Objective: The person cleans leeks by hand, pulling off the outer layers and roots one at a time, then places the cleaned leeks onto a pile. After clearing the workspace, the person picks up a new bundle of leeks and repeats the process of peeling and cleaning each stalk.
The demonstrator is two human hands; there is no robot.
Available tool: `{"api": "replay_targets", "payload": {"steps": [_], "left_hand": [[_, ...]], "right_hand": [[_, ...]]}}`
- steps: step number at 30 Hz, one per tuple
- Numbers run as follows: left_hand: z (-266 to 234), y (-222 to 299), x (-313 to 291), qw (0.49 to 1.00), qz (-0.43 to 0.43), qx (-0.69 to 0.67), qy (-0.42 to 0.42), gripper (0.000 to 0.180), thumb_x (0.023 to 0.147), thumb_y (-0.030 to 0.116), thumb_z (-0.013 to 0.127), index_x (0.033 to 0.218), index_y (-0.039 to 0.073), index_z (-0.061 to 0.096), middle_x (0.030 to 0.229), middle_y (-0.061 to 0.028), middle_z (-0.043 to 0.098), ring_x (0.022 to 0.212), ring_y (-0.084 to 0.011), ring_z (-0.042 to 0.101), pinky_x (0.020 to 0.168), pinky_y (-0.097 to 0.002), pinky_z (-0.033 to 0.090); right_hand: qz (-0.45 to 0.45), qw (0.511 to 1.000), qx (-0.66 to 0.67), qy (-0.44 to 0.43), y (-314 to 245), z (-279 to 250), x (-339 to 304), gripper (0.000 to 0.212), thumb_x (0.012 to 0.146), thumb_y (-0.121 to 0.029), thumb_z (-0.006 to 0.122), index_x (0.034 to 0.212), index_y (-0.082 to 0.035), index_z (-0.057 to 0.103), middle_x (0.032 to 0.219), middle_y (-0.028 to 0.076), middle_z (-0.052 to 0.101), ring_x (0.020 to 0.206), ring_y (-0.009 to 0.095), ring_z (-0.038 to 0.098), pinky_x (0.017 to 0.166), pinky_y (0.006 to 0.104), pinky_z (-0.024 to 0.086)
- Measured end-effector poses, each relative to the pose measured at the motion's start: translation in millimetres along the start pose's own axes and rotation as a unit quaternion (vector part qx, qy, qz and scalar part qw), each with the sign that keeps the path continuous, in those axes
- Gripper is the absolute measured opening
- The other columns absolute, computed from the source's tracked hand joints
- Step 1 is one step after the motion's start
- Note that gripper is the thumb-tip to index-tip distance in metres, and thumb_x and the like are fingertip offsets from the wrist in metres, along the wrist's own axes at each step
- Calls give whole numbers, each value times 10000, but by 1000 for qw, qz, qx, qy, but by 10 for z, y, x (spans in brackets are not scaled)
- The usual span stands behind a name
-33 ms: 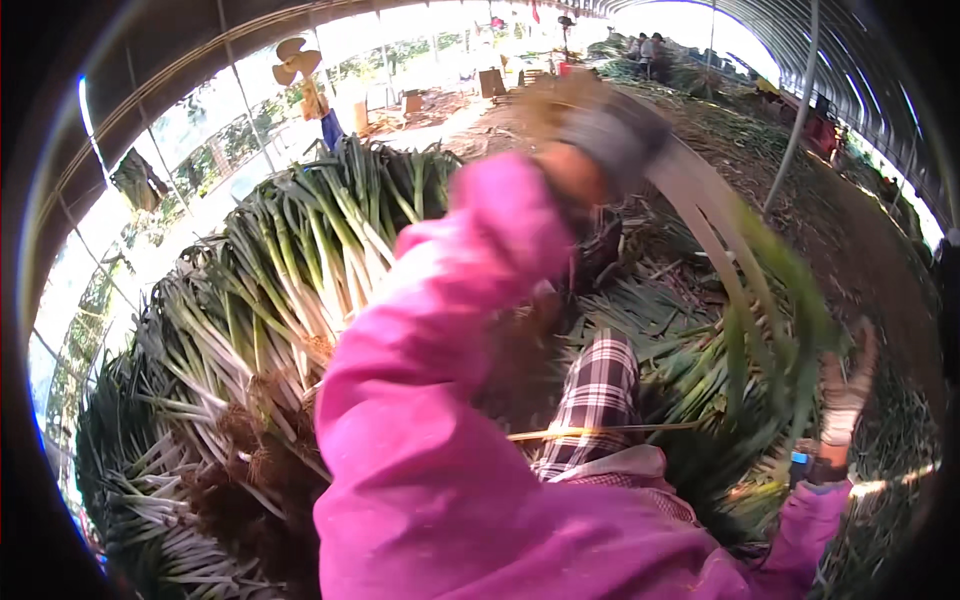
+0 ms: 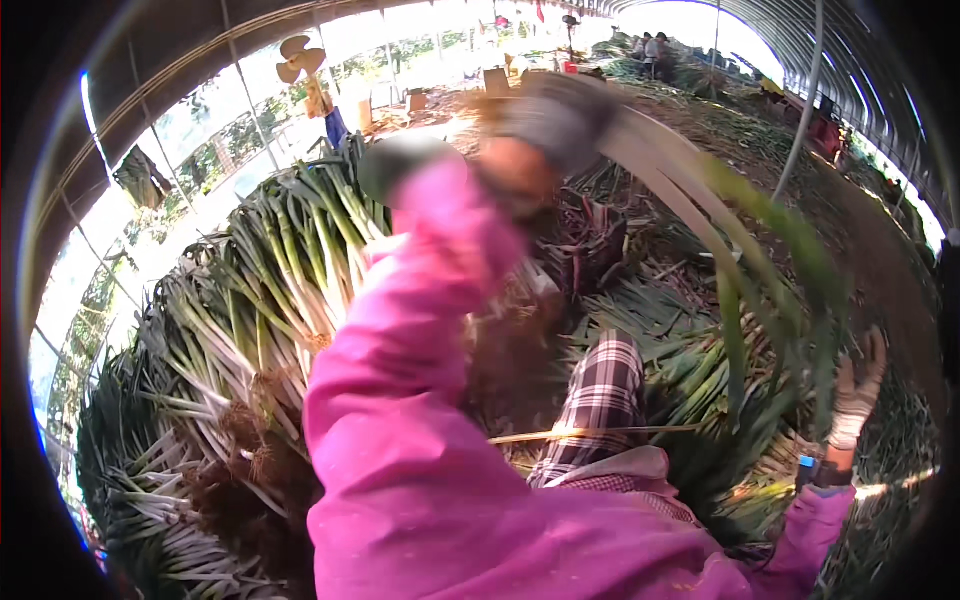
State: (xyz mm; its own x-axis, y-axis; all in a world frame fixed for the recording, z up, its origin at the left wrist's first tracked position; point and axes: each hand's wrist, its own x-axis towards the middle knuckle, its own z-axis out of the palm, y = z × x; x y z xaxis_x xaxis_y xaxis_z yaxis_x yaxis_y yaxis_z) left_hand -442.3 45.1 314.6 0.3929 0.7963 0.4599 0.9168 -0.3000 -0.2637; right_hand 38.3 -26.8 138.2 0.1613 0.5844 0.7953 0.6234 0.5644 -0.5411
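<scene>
My left hand (image 2: pixel 555 125), in a grey work glove and blurred by motion, is raised in the upper middle, at the end of a pink sleeve. It is closed on a bunch of leeks (image 2: pixel 690 195), whose pale stalks run right and whose green leaves droop over the trimmings. A smeared brown mass at the hand looks like the roots. At the far right my right hand (image 2: pixel 855 395), in a pale glove, is empty with its fingers spread, beside the drooping leaf tips. A large heap of leeks (image 2: pixel 275 260) with white stalks and brown roots fills the left side.
Cut green leaves (image 2: pixel 690 370) lie around my checked trouser leg (image 2: pixel 605 390). A thin yellowish rod (image 2: pixel 600 433) crosses before my lap. Dark reddish strips (image 2: pixel 590 245) lie ahead. A fan (image 2: pixel 300 60) stands far left, a metal post (image 2: pixel 803 100) right; other people (image 2: pixel 652 50) are far back.
My left hand has swung left with the leeks, and their leaves trail behind it. My right hand has shifted slightly to the right, its fingers still spread.
</scene>
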Motion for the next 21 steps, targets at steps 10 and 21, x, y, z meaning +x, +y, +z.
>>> {"api": "replay_targets", "payload": {"steps": [10, 21], "left_hand": [[676, -2133, -2915, 766, -640, 62, 4, 296, 734, 228, 584, 990, 90, 529, 896, -197, 636, 873, -360, 613, 739, -428, 486], [3166, -1922, -3210, 662, -724, 99, -165, 542, 820, 236, 538, 1290, 21, 376, 1243, -233, 457, 1111, -293, 507, 892, -407, 447]], "right_hand": [[284, 957, -49, -31, 2085, -652, -633, 432, 826, -207, 626, 1177, 9, 494, 1124, 117, 542, 1026, 195, 499, 904, 283, 373], [439, 896, -7, -67, 2042, -719, -1376, 359, 820, -225, 629, 1109, -32, 540, 876, 34, 576, 674, 123, 527, 576, 259, 447]]}}
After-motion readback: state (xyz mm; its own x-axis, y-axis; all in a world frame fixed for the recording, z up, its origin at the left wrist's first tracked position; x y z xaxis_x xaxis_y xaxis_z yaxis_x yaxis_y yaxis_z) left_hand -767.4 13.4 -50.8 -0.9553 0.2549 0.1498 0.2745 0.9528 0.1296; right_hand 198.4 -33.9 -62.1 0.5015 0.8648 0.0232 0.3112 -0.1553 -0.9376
